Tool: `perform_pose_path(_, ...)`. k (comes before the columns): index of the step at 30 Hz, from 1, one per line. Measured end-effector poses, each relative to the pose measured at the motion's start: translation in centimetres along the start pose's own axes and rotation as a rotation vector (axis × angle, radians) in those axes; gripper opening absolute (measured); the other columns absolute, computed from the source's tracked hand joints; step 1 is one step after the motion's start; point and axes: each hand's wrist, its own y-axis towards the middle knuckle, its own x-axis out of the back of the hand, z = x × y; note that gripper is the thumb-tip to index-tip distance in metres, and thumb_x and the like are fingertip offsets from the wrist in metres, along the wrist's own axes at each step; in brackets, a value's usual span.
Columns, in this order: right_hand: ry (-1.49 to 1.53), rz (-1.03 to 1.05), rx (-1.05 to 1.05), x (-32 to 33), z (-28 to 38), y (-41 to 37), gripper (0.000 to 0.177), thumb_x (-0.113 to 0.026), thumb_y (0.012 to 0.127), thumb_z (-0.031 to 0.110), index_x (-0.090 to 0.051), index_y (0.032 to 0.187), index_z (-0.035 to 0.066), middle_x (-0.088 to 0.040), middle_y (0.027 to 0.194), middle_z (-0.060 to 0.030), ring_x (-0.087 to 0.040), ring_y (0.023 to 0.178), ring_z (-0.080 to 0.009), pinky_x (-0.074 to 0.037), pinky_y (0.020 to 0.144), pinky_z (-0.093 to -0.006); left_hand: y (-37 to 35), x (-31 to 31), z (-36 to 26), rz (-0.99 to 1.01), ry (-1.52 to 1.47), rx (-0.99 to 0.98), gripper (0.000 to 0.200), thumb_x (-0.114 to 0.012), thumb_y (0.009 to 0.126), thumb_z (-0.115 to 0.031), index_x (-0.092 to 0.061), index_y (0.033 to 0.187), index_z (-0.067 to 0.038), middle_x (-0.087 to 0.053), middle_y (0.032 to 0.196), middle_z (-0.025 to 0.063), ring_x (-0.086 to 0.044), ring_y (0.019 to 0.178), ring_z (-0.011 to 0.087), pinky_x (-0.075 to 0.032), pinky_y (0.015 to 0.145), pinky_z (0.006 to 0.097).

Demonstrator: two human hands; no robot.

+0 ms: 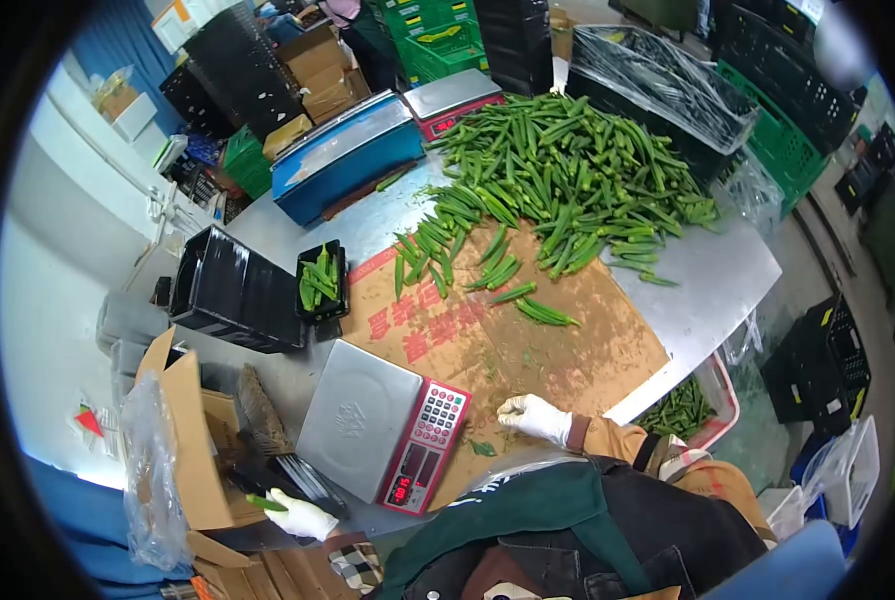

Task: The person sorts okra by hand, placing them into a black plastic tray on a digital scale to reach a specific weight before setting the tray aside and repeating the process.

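My left hand [305, 516], in a white glove, is closed around one green okra pod [266, 502] at the lower left. Beside it lie black trays [308, 478], partly inside an open cardboard box [190, 440]. My right hand [536, 417], also gloved, is over a flattened cardboard sheet [578, 350]; its fingers are curled and nothing shows in them. Between the hands stands a digital scale [358, 420] with a bare metal plate and a lit red display. A big heap of okra [578, 170] covers the far part of the metal table.
A black tray of okra [320, 283] sits by a stack of black trays [238, 292]. Farther back are a blue box-shaped unit [348, 160] and a second scale [455, 95]. At right, a plastic-covered crate [668, 85] borders the heap; below the table edge is a bin of okra [680, 408].
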Motion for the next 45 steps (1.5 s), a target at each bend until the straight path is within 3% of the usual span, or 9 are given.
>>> perform_pose_path(7,-0.153,0.033,0.006,1.2,0.9,-0.6,0.032,-0.070,0.095,0.024,-0.069,0.116,0.001,-0.073,0.098,-0.0090,-0.066,0.087,-0.0156,-0.053,0.080,-0.0313,-5.3,-1.5,-4.9,0.855,0.070,-0.589,0.018,-0.076,0.086,-0.010,-0.073,0.103,-0.007,-0.070,0.096,0.0115,-0.066,0.090,0.0277,-0.051,0.084,0.0392)
perform_pose_path(16,0.204,-0.215,-0.116,11.2,2.8,-1.4,0.030,-0.070,0.095,0.018,-0.066,0.118,-0.001,-0.069,0.091,-0.0032,-0.061,0.076,-0.0097,-0.051,0.071,-0.0263,-9.1,-5.3,-14.9,0.944,-0.343,-0.266,0.025,-0.065,0.094,-0.001,-0.068,0.120,0.000,-0.069,0.113,0.0087,-0.065,0.102,0.0167,-0.051,0.094,0.0312)
perform_pose_path(20,0.132,-0.393,0.028,17.5,2.5,1.0,0.026,-0.068,0.094,0.014,-0.068,0.115,-0.001,-0.070,0.091,-0.0043,-0.061,0.075,-0.0087,-0.052,0.072,-0.0268,-15.4,-9.4,-23.4,1.097,-0.417,-0.307,0.025,-0.067,0.094,-0.004,-0.070,0.119,-0.004,-0.071,0.110,0.0038,-0.064,0.100,0.0135,-0.050,0.092,0.0289)
perform_pose_path(24,-0.415,-0.680,0.429,22.5,8.4,4.7,0.033,-0.065,0.093,0.027,-0.070,0.116,0.005,-0.069,0.106,-0.0170,-0.066,0.100,-0.0344,-0.053,0.088,-0.0419,-23.7,-13.2,-29.6,1.367,-0.570,-0.301,0.023,-0.073,0.092,-0.010,-0.072,0.114,-0.004,-0.072,0.109,0.0042,-0.065,0.096,0.0128,-0.052,0.087,0.0293)
perform_pose_path(27,-0.701,-0.799,0.755,25.9,13.6,10.8,0.021,-0.062,0.092,0.024,-0.072,0.102,0.009,-0.067,0.100,-0.0090,-0.061,0.097,-0.0314,-0.048,0.083,-0.0432,-29.4,-13.5,-32.8,1.477,-0.517,-0.563,0.027,-0.074,0.091,-0.008,-0.071,0.117,-0.005,-0.071,0.108,0.0074,-0.067,0.097,0.0183,-0.052,0.088,0.0308)
perform_pose_path(30,-1.171,-0.795,0.438,29.2,15.9,16.4,0.014,-0.063,0.088,0.020,-0.073,0.095,0.013,-0.065,0.096,-0.0072,-0.059,0.097,-0.0285,-0.044,0.080,-0.0422,-32.8,-12.8,-34.8,1.525,-0.521,-0.748,0.028,-0.073,0.089,-0.002,-0.072,0.117,-0.004,-0.071,0.112,0.0071,-0.068,0.099,0.0170,-0.053,0.089,0.0305)
perform_pose_path(34,-1.411,-0.674,0.105,27.6,15.0,19.1,0.014,-0.062,0.085,0.017,-0.075,0.091,0.013,-0.066,0.092,-0.0060,-0.061,0.096,-0.0265,-0.044,0.077,-0.0442,-33.5,-13.0,-33.4,1.604,-0.394,-0.492,0.029,-0.073,0.089,-0.006,-0.071,0.119,-0.005,-0.070,0.109,0.0095,-0.067,0.097,0.0187,-0.053,0.089,0.0317)
perform_pose_path(40,-0.970,-0.340,0.330,22.0,10.3,11.8,0.023,-0.068,0.086,0.026,-0.075,0.105,0.015,-0.066,0.097,-0.0056,-0.059,0.103,-0.0275,-0.042,0.087,-0.0463,-31.5,-13.9,-31.9,1.619,-0.271,-0.097,0.023,-0.066,0.095,-0.004,-0.069,0.118,0.000,-0.072,0.112,0.0057,-0.065,0.103,0.0131,-0.051,0.093,0.0288)
perform_pose_path(45,-0.469,-0.855,0.453,27.0,10.4,5.9,0.032,-0.066,0.093,0.030,-0.069,0.116,0.009,-0.070,0.114,-0.0124,-0.059,0.117,-0.0301,-0.037,0.106,-0.0489,-29.1,-17.6,-34.6,1.570,-0.316,-0.268,0.025,-0.066,0.095,0.000,-0.067,0.120,0.002,-0.071,0.116,0.0083,-0.066,0.106,0.0159,-0.052,0.094,0.0307)
